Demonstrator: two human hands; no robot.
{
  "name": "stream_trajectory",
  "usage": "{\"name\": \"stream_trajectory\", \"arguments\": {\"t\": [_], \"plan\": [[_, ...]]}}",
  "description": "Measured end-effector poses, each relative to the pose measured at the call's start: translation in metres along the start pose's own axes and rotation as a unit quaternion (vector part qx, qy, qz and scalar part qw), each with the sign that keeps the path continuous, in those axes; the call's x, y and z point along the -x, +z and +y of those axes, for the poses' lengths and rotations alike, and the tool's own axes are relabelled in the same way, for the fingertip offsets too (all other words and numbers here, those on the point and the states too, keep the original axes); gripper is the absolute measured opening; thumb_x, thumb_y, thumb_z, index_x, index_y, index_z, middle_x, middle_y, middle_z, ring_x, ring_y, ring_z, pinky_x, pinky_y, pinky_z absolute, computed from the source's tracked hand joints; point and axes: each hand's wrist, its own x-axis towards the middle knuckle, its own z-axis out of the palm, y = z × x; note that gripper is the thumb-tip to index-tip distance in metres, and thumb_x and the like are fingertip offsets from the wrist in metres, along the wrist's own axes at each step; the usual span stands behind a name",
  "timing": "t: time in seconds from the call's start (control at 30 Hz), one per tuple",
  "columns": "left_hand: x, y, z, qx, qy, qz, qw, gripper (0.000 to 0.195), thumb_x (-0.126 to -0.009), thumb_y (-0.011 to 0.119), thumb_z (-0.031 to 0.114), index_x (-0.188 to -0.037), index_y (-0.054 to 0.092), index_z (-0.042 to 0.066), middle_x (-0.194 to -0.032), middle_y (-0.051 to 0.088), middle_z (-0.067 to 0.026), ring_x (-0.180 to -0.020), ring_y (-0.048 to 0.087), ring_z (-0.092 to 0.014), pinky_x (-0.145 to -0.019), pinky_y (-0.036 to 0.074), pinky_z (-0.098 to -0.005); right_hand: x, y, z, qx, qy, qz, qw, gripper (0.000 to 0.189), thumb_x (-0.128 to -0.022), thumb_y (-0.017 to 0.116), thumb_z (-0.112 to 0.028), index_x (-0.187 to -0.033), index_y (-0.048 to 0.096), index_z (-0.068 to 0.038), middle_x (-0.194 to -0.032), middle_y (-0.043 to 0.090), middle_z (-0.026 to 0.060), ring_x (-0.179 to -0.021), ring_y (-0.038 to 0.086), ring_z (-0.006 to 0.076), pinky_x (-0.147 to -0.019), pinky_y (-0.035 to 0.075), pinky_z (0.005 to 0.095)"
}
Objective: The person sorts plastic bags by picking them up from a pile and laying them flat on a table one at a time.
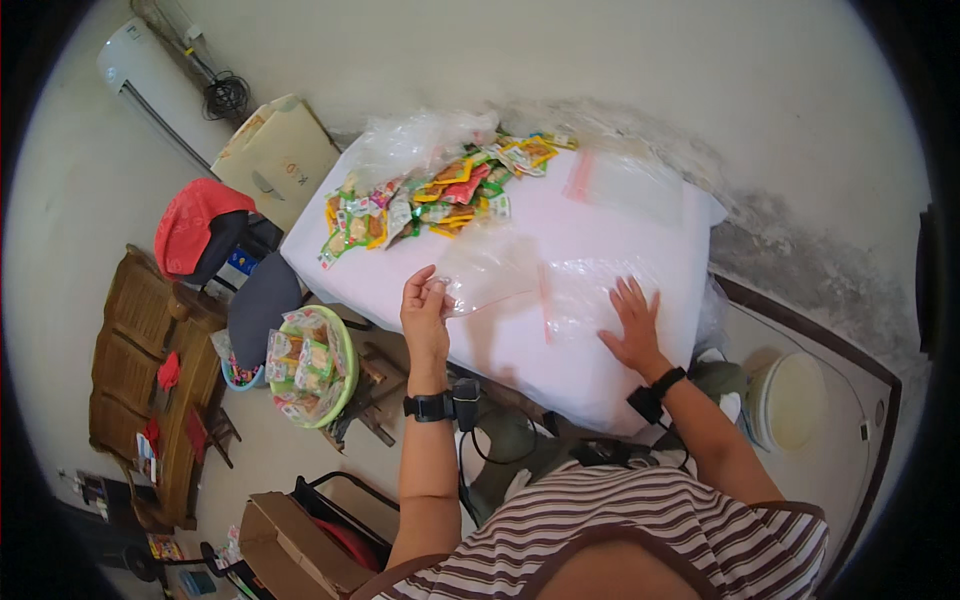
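Note:
My left hand (427, 300) pinches the edge of a clear plastic bag (491, 270) and holds it over the white-covered table (487, 382). A red line runs along one side of that bag. Flat on the right side of the table lies a second clear bag with a red zip strip (577, 292). My right hand (636, 326) rests on this one with the fingers spread. Beyond my left hand is a heap of small snack packets (450, 187) in green, yellow and red wrappers.
A crumpled clear plastic bag (420, 146) lies against the heap. More clear zip bags (630, 184) are near the wall. Left of the table, a green basin (349, 375) holds filled bags. A cardboard box (292, 551) and white bucket (795, 401) stand on the floor.

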Motion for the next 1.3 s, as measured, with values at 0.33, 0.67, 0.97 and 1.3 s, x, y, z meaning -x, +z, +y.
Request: {"name": "stream_trajectory", "arguments": {"t": [0.33, 0.67, 0.97, 1.3], "plan": [[0.006, 0.023, 0.0, -0.01, -0.198, -0.272, 0.942, 0.034, -0.085, 0.06, 0.005, -0.118, 0.051, 0.001, -0.083, 0.062, -0.0025, -0.06, 0.048, -0.004, -0.052, 0.038, -0.0161, -0.071, -0.051, -0.05, -0.16, -0.118, 0.03, 0.98, 0.008, -0.08, 0.061, -0.013, -0.087, 0.061, -0.008, -0.112, 0.059, 0.0095, -0.121, 0.045, 0.028, -0.098, 0.033, 0.0513], [0.007, 0.028, -0.025, 0.01, -0.249, -0.195, 0.949, 0.036, -0.084, 0.061, 0.009, -0.118, 0.051, 0.003, -0.084, 0.061, -0.0015, -0.064, 0.054, -0.005, -0.055, 0.045, -0.0171, -0.045, -0.072, -0.072, -0.047, -0.12, -0.187, 0.974, 0.074, -0.074, 0.069, -0.032, -0.138, 0.035, -0.015, -0.146, 0.021, 0.0193, -0.135, 0.018, 0.0359, -0.103, 0.022, 0.0584], [0.011, 0.027, -0.052, 0.063, -0.279, -0.176, 0.942, 0.032, -0.088, 0.06, 0.016, -0.117, 0.053, 0.005, -0.091, 0.061, -0.0046, -0.074, 0.058, -0.009, -0.06, 0.049, -0.0202, -0.029, -0.023, -0.059, -0.252, -0.106, -0.062, 0.96, 0.045, -0.074, 0.064, -0.015, -0.118, 0.052, -0.011, -0.134, 0.041, 0.0147, -0.129, 0.032, 0.0334, -0.102, 0.021, 0.0605], [0.019, 0.017, -0.057, 0.112, -0.331, -0.154, 0.924, 0.03, -0.086, 0.062, 0.018, -0.112, 0.055, 0.006, -0.087, 0.06, -0.0005, -0.06, 0.051, -0.006, -0.044, 0.038, -0.0158, -0.026, -0.025, -0.076, -0.121, -0.103, -0.047, 0.986, 0.036, -0.082, 0.061, -0.02, -0.113, 0.055, -0.004, -0.118, 0.054, 0.0167, -0.114, 0.047, 0.0324, -0.095, 0.039, 0.0393]]}}
